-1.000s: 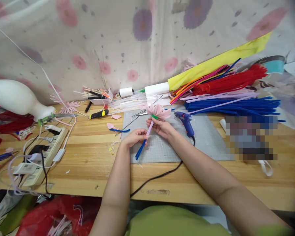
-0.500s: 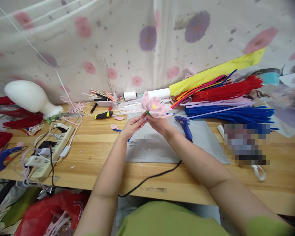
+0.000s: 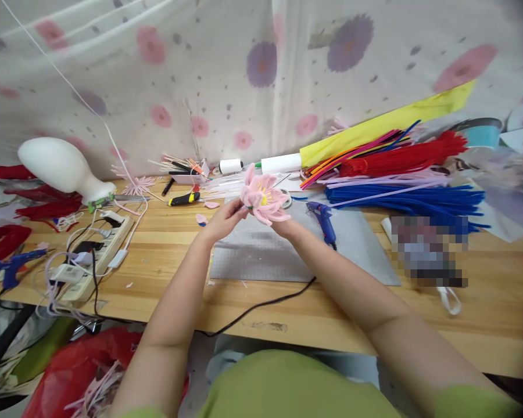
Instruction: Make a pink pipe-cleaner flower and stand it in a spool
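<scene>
A pink pipe-cleaner flower (image 3: 261, 196) with a yellow centre is held up over the grey cutting mat (image 3: 261, 264), its open face turned toward me. My left hand (image 3: 225, 220) pinches it low on its left side, where a bit of green shows. Behind and below the petals is my right hand (image 3: 282, 229), closed at the flower's base, its fingers mostly hidden. A blue glue gun (image 3: 322, 223) lies on the mat to the right of the hands. Left of the mat are loose pink petals (image 3: 201, 219) and a yellow-black utility knife (image 3: 183, 199).
Blue pipe cleaners (image 3: 405, 200) and red ones (image 3: 401, 157) are piled at the back right. On the left stand a white foam head (image 3: 61, 165) and a power strip (image 3: 98, 261) with tangled cords. Another glue gun (image 3: 13, 268) lies far left. A black cord (image 3: 261, 307) crosses the front edge.
The flower has tilted so its yellow centre faces me more, and it has shifted slightly left. Both hands have moved with it. The whole view has shifted a little.
</scene>
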Demonstrator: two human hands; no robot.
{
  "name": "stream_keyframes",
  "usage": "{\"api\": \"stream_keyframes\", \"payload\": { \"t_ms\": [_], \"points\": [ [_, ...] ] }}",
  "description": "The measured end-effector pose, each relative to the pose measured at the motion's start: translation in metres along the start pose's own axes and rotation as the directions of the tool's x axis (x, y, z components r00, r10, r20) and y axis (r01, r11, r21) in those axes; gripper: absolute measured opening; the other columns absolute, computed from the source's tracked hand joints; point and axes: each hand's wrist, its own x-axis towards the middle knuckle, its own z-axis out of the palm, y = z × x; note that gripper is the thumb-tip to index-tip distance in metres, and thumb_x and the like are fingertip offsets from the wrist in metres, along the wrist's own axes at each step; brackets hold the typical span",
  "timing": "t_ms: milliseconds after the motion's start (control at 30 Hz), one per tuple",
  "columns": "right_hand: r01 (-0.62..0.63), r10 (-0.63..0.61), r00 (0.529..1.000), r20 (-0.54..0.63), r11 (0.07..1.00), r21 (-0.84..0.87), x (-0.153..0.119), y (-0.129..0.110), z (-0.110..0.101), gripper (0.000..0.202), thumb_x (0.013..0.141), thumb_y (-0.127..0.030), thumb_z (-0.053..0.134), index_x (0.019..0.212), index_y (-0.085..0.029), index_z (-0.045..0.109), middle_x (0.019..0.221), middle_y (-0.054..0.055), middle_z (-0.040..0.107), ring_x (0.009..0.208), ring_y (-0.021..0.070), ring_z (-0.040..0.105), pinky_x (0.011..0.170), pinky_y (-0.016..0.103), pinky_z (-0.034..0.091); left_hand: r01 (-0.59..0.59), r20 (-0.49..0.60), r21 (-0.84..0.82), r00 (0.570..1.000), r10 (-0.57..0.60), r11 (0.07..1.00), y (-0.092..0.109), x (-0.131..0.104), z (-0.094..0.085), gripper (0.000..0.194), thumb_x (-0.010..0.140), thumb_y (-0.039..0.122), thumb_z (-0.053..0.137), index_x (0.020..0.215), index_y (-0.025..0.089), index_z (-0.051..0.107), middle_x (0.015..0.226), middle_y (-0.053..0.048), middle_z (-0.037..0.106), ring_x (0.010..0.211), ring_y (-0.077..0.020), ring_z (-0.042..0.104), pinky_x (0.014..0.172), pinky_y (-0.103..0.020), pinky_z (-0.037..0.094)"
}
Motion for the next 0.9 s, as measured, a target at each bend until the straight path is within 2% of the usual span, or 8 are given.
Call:
{"api": "stream_keyframes", "payload": {
  "t_ms": [100, 167, 267, 333, 400, 500, 633, 900],
  "points": [
    [-0.153, 0.147, 0.988, 0.047, 0.977, 0.151, -0.012, 0.003, -0.013, 0.029, 0.066, -0.041, 0.063, 0.085, -0.020, 0.060, 0.093, 0.006, 0.064, 0.089, 0.0195, 0.058, 0.083, 0.038, 0.046, -0.044, -0.039, 0.125, 0.998, 0.049, 0.991, 0.001, 0.003, 0.004, 0.033, 0.083, 0.044, 0.043, 0.086, 0.016, 0.061, 0.080, -0.003, 0.060, 0.077, -0.0136, 0.053, 0.072, -0.027, 0.042],
    [-0.300, 0.298, 0.953, 0.044, 0.921, 0.250, -0.021, 0.005, -0.023, 0.026, 0.064, -0.034, 0.063, 0.084, -0.018, 0.059, 0.085, 0.005, 0.064, 0.076, 0.0158, 0.059, 0.073, 0.033, 0.049, -0.076, -0.057, 0.201, 0.994, 0.089, 0.977, 0.000, 0.004, 0.004, 0.032, 0.084, 0.041, 0.043, 0.086, 0.016, 0.062, 0.082, -0.003, 0.060, 0.079, -0.0145, 0.053, 0.074, -0.028, 0.042],
    [-0.374, 0.421, 0.903, -0.084, 0.867, 0.329, -0.029, 0.008, -0.035, 0.020, 0.064, -0.028, 0.060, 0.080, -0.017, 0.055, 0.071, 0.000, 0.059, 0.059, 0.0094, 0.054, 0.062, 0.027, 0.047, -0.108, -0.052, 0.315, 0.990, 0.131, 0.943, -0.003, 0.003, 0.004, 0.026, 0.083, 0.036, 0.045, 0.085, 0.017, 0.063, 0.082, -0.004, 0.059, 0.080, -0.0150, 0.053, 0.076, -0.029, 0.042],
    [-0.307, 0.360, 0.913, -0.191, 0.916, 0.258, -0.029, 0.006, -0.040, 0.019, 0.067, -0.030, 0.057, 0.081, -0.017, 0.055, 0.069, -0.001, 0.057, 0.057, 0.0083, 0.052, 0.059, 0.025, 0.045, -0.121, -0.056, 0.342, 0.987, 0.149, 0.932, -0.005, 0.002, 0.003, 0.023, 0.083, 0.031, 0.044, 0.088, 0.017, 0.062, 0.086, -0.004, 0.059, 0.084, -0.0155, 0.053, 0.079, -0.030, 0.042],
    [-0.205, 0.214, 0.933, -0.290, 0.977, 0.061, -0.027, 0.003, -0.043, 0.023, 0.069, -0.032, 0.057, 0.086, -0.017, 0.057, 0.074, 0.001, 0.058, 0.061, 0.0094, 0.052, 0.060, 0.025, 0.044, -0.117, -0.060, 0.336, 0.988, 0.145, 0.935, -0.005, 0.001, 0.004, 0.022, 0.082, 0.027, 0.042, 0.091, 0.017, 0.060, 0.090, -0.005, 0.059, 0.087, -0.0159, 0.053, 0.081, -0.031, 0.042],
    [-0.104, 0.024, 0.951, -0.308, 0.964, -0.244, -0.023, -0.005, -0.043, 0.025, 0.071, -0.033, 0.057, 0.090, -0.018, 0.061, 0.080, 0.002, 0.061, 0.067, 0.0114, 0.053, 0.062, 0.025, 0.042, -0.064, -0.030, 0.328, 0.996, 0.078, 0.942, -0.005, -0.001, 0.004, 0.021, 0.081, 0.026, 0.041, 0.090, 0.016, 0.058, 0.086, -0.004, 0.058, 0.081, -0.0151, 0.052, 0.075, -0.030, 0.043],
    [-0.124, 0.066, 0.983, -0.173, 0.928, -0.351, -0.017, -0.012, -0.039, 0.020, 0.073, -0.033, 0.057, 0.084, -0.018, 0.063, 0.079, 0.003, 0.065, 0.066, 0.0124, 0.055, 0.061, 0.024, 0.040, -0.009, 0.015, 0.329, 1.000, 0.004, 0.944, -0.001, -0.003, 0.004, 0.022, 0.081, 0.030, 0.044, 0.091, 0.015, 0.056, 0.083, -0.003, 0.058, 0.074, -0.0132, 0.051, 0.068, -0.027, 0.043],
    [-0.175, 0.060, 0.969, -0.238, 0.850, -0.497, -0.002, -0.005, -0.025, 0.019, 0.079, -0.033, 0.047, 0.071, -0.018, 0.057, 0.068, 0.000, 0.059, 0.061, 0.0111, 0.048, 0.057, 0.023, 0.032, 0.084, 0.044, 0.365, 0.993, -0.107, 0.927, -0.019, -0.008, -0.008, 0.026, 0.081, 0.032, 0.043, 0.096, 0.016, 0.058, 0.091, -0.006, 0.061, 0.083, -0.0173, 0.054, 0.075, -0.032, 0.043]
  ]
}}
